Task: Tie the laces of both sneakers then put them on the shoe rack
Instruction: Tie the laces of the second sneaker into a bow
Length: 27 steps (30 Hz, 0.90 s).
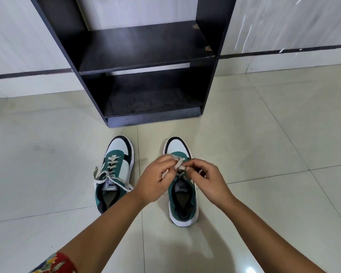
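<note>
Left hand [158, 179] and right hand [207, 178], each pinching white lace [178, 164] over right sneaker [182, 186] on floor: keep ends taut (loops even), cinch down; left sneaker [114, 174] untied, shoe rack [146, 62] beyond.

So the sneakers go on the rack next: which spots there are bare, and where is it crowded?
Both shelves of the shoe rack look bare: the upper shelf between its side panels, and the lower shelf beneath. Crowding is on the floor in front, where both hands work the right sneaker beside the left sneaker.
</note>
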Each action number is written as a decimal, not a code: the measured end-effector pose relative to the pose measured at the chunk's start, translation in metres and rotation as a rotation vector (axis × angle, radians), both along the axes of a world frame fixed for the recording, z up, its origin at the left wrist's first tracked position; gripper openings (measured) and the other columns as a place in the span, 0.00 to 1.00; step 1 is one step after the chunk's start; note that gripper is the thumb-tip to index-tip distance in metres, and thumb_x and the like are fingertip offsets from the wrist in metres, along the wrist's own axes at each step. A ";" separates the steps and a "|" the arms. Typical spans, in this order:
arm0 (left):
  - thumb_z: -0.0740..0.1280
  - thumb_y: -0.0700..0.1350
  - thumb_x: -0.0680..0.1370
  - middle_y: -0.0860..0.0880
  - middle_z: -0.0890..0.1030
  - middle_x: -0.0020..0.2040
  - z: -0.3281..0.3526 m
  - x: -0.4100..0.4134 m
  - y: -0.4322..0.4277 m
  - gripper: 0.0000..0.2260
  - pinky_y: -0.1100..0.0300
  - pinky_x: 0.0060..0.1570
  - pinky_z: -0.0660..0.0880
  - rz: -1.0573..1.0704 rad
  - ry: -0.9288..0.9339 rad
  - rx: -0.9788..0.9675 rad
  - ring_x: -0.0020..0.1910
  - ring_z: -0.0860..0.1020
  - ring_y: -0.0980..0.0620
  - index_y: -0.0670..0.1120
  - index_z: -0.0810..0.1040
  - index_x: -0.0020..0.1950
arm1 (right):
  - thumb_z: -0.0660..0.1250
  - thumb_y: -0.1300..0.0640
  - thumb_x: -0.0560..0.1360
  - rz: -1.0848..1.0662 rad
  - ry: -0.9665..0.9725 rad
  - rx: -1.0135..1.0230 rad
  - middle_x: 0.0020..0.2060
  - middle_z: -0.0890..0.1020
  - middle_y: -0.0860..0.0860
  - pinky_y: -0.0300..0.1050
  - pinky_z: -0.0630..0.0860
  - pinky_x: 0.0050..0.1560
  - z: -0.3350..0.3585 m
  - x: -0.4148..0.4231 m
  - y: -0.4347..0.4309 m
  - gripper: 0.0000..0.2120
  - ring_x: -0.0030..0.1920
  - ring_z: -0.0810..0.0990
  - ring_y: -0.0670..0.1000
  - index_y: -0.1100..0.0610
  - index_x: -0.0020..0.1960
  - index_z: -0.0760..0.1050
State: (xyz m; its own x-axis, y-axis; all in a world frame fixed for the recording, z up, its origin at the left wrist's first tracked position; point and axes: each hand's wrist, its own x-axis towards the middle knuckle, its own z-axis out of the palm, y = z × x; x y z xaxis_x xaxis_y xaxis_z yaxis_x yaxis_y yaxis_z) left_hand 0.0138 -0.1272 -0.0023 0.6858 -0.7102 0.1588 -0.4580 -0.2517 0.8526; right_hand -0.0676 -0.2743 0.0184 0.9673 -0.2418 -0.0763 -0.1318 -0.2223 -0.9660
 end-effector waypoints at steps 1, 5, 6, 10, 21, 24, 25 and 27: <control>0.55 0.44 0.78 0.58 0.70 0.38 -0.001 0.000 0.000 0.09 0.66 0.43 0.65 0.034 -0.099 0.031 0.42 0.69 0.62 0.44 0.72 0.41 | 0.65 0.59 0.73 -0.014 -0.010 -0.001 0.33 0.78 0.43 0.34 0.69 0.38 -0.001 -0.002 0.000 0.08 0.36 0.74 0.43 0.46 0.45 0.78; 0.54 0.50 0.78 0.55 0.73 0.36 0.000 -0.003 -0.002 0.11 0.65 0.36 0.64 0.165 -0.186 0.088 0.35 0.70 0.61 0.45 0.72 0.44 | 0.66 0.55 0.71 0.010 -0.077 -0.136 0.35 0.76 0.44 0.33 0.68 0.42 -0.005 -0.010 0.003 0.03 0.40 0.73 0.46 0.53 0.41 0.73; 0.55 0.51 0.77 0.52 0.78 0.40 0.000 -0.004 -0.003 0.13 0.63 0.37 0.68 0.207 -0.197 0.110 0.37 0.74 0.59 0.45 0.74 0.49 | 0.66 0.52 0.72 0.019 -0.084 -0.225 0.36 0.75 0.44 0.34 0.68 0.44 -0.008 -0.012 0.004 0.05 0.43 0.73 0.46 0.52 0.39 0.74; 0.56 0.51 0.78 0.50 0.82 0.40 0.010 -0.004 -0.004 0.13 0.56 0.36 0.72 0.365 -0.235 0.241 0.38 0.78 0.49 0.46 0.78 0.48 | 0.63 0.54 0.73 -0.038 -0.064 -0.492 0.43 0.74 0.46 0.35 0.70 0.50 -0.018 -0.012 0.009 0.12 0.49 0.71 0.46 0.50 0.55 0.78; 0.55 0.52 0.77 0.50 0.79 0.35 0.027 -0.004 -0.001 0.16 0.54 0.34 0.72 0.320 -0.108 0.253 0.34 0.75 0.50 0.45 0.78 0.40 | 0.67 0.54 0.74 -0.089 0.044 -0.311 0.46 0.70 0.48 0.38 0.68 0.53 -0.015 0.006 0.017 0.06 0.54 0.71 0.50 0.54 0.40 0.74; 0.55 0.55 0.80 0.55 0.75 0.29 0.028 0.002 0.007 0.17 0.60 0.30 0.66 0.362 -0.095 0.238 0.30 0.75 0.56 0.48 0.79 0.43 | 0.66 0.59 0.74 -0.222 0.038 0.093 0.54 0.72 0.48 0.32 0.68 0.56 -0.001 0.008 0.008 0.11 0.58 0.73 0.45 0.54 0.33 0.73; 0.55 0.55 0.79 0.56 0.74 0.27 0.028 0.002 0.010 0.18 0.61 0.29 0.66 0.372 -0.086 0.244 0.29 0.74 0.58 0.47 0.79 0.42 | 0.64 0.61 0.75 -0.254 0.034 0.227 0.53 0.74 0.49 0.30 0.70 0.52 0.006 0.009 0.004 0.12 0.53 0.75 0.42 0.54 0.33 0.75; 0.57 0.56 0.78 0.54 0.69 0.23 0.026 0.002 0.012 0.20 0.61 0.28 0.64 0.379 -0.079 0.273 0.24 0.69 0.57 0.44 0.79 0.39 | 0.63 0.64 0.75 -0.358 0.003 0.442 0.44 0.80 0.49 0.37 0.75 0.49 0.017 0.011 -0.011 0.12 0.42 0.80 0.42 0.56 0.35 0.78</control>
